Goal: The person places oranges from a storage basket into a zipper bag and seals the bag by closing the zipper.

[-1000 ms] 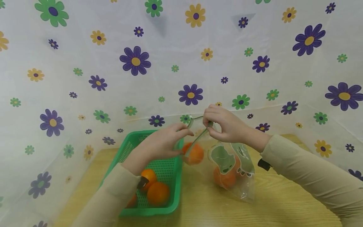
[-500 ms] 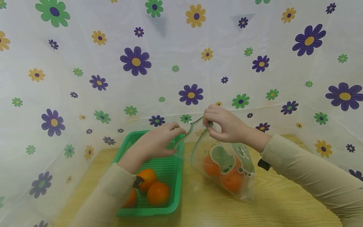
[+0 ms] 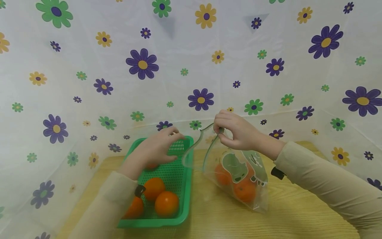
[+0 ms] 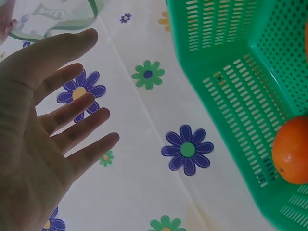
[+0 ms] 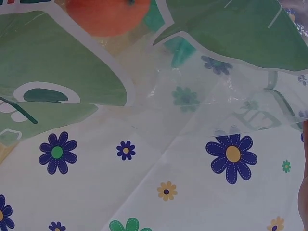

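Observation:
My right hand (image 3: 237,131) pinches the rim of a clear zip bag (image 3: 207,159) printed with green cartoon shapes. The bag's mouth gapes toward the left, and oranges (image 3: 245,190) lie in its lower part on the table. Over the green basket (image 3: 186,202), my left hand (image 3: 153,149) hovers with nothing in it. Its fingers (image 4: 91,149) spread apart in the left wrist view. Below that hand several oranges (image 3: 167,204) sit in the basket, one partly hidden by the hand. In the right wrist view, the printed bag (image 5: 62,57) fills the upper part.
A wooden table (image 3: 218,222) carries the basket and bag side by side, basket on the left. Behind and along the sides hangs a white sheet (image 3: 179,43) with purple, green and yellow flowers.
An orange at the bag's mouth has dropped down inside among the others. My left hand has let go of the bag's edge and moved left over the basket. The right hand stays put.

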`<state>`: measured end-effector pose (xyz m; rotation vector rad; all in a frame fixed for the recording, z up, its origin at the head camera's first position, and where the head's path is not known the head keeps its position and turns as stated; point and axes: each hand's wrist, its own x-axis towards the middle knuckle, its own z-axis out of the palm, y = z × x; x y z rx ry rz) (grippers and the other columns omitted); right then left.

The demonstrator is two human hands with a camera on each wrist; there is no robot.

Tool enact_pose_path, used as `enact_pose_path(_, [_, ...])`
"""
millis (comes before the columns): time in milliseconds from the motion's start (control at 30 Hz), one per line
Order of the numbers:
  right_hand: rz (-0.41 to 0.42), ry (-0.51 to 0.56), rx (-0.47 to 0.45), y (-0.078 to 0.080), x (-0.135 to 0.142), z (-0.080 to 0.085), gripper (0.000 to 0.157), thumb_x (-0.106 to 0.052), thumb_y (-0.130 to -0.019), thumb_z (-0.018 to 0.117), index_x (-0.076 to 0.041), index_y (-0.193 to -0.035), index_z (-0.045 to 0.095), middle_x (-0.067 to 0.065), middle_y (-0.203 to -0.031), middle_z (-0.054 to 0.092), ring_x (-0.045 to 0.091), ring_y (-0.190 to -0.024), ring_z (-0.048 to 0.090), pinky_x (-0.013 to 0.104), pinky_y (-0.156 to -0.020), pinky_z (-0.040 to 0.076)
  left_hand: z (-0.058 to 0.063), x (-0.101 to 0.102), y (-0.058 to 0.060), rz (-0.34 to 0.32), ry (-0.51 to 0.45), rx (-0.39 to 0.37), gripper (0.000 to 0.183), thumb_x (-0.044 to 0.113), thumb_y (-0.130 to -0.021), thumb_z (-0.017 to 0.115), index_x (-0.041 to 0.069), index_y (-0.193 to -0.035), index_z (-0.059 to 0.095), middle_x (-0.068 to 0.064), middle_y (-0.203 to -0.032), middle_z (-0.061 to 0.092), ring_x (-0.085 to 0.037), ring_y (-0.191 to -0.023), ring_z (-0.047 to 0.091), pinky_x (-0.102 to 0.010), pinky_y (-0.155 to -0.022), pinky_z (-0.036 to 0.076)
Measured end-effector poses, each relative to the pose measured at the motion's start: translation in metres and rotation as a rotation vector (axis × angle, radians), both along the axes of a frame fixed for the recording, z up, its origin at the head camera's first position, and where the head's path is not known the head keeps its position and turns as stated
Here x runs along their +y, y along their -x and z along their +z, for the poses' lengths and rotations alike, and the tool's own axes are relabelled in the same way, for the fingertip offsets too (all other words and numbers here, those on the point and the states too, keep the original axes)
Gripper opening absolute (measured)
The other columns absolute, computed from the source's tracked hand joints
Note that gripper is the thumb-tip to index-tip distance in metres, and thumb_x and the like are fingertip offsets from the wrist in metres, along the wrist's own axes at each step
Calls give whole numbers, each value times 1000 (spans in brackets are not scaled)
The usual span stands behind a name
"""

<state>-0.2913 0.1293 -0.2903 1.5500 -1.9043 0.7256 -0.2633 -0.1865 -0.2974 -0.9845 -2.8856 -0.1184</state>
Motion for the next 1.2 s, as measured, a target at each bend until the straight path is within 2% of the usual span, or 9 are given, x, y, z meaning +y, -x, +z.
enact_pose_path(300, [5,0,9,1,0,0,8,-2,-84,59,-9,-87,59,1,-81,54,15,-84,46,33,-76,39,-5,-15,8,21,-10,11,65,23,-85,90,19,-144,62,-15,-152,52,-36,-133,56,-53,-110,56])
enact_pose_path(533, [-2,-4,7,1,0,0,7,-3,-84,58,-9,-87,60,3,-81,55,15,-84,47,33,-76,40,-14,-28,17,40,-34,-2,67,22,-81,92,17,-141,64,-15,-148,54,-36,-135,53,-55,-111,54])
enact_pose_path(767, [1,-6,6,2,1,0,7,-3,-84,58,-9,-87,59,3,-82,54,15,-84,46,33,-76,40,-18,-38,19,84,-44,-25,67,21,-81,91,16,-141,63,-17,-149,52,-39,-138,50,-59,-114,51])
enact_pose_path(1200, [-10,-21,1,0,2,-1,7,-4,-84,59,-10,-88,60,3,-82,54,16,-85,46,34,-77,41,-27,-50,22,118,-56,-43,64,17,-81,91,14,-139,64,-21,-151,51,-45,-141,47,-65,-115,47])
